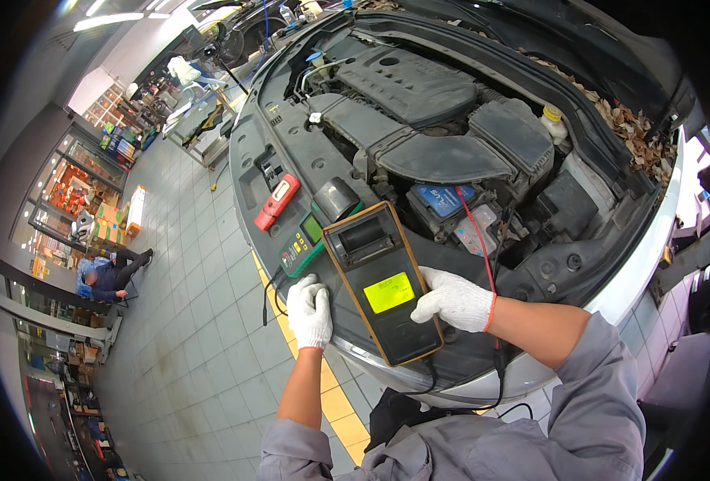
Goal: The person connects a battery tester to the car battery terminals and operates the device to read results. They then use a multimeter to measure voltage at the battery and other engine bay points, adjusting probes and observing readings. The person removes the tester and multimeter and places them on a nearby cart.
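Observation:
My right hand (455, 301), in a white knit glove, grips the right edge of a black battery tester (403, 329) with a brown rim and lit yellow-green screen, its thumb over the lower front. My left hand (310, 311), also gloved, has its fingers curled in; nothing shows in them. It is beside the tester's left edge, just below a green-edged handheld tester (307, 239) lying on the car's front panel. A red device (278, 202) lies beyond that. A red lead (477, 224) runs from the blue-topped car battery (443, 200) past my right wrist.
The open engine bay holds a black engine cover (407, 84), an air duct (447, 156) and a yellow-capped reservoir (554, 124). Dry leaves (631, 136) line the far edge. A black cable (499, 361) hangs near my right forearm. A seated person (110, 276) and a metal workbench (198, 124) are left.

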### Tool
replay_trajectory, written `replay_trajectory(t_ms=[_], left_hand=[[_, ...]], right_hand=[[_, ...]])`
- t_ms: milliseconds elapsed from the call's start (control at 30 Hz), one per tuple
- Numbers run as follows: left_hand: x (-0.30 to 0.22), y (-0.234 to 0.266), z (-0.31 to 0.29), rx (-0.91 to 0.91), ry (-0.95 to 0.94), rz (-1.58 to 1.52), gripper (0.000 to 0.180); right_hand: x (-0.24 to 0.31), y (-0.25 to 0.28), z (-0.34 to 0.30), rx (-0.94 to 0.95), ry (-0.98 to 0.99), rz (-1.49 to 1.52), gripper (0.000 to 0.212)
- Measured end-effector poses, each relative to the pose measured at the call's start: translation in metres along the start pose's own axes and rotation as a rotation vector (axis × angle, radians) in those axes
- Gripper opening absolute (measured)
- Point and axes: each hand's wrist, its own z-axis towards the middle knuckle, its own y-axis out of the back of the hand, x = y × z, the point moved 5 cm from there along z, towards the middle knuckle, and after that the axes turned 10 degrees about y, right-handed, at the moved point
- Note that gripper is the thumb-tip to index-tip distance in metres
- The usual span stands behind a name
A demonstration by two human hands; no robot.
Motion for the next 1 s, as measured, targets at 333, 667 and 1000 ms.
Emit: replay_trajectory(t_ms=[333,667,1000], left_hand=[[-0.0033,0.0013,0.0000,0.004,-0.004,0.009,0.007],[-0.0034,0.0018,0.0005,0.006,-0.010,0.000,0.007],[-0.0029,0.0021,0.0006,0.014,0.009,0.007,0.008]], right_hand=[[-0.0034,0.0006,0.0016,0.017,0.025,0.046,0.071],[-0.0046,0.0005,0.0011,0.009,-0.017,0.061,0.071],[-0.0031,-0.0012,0.0009,0.014,0.002,0.069,0.074]])
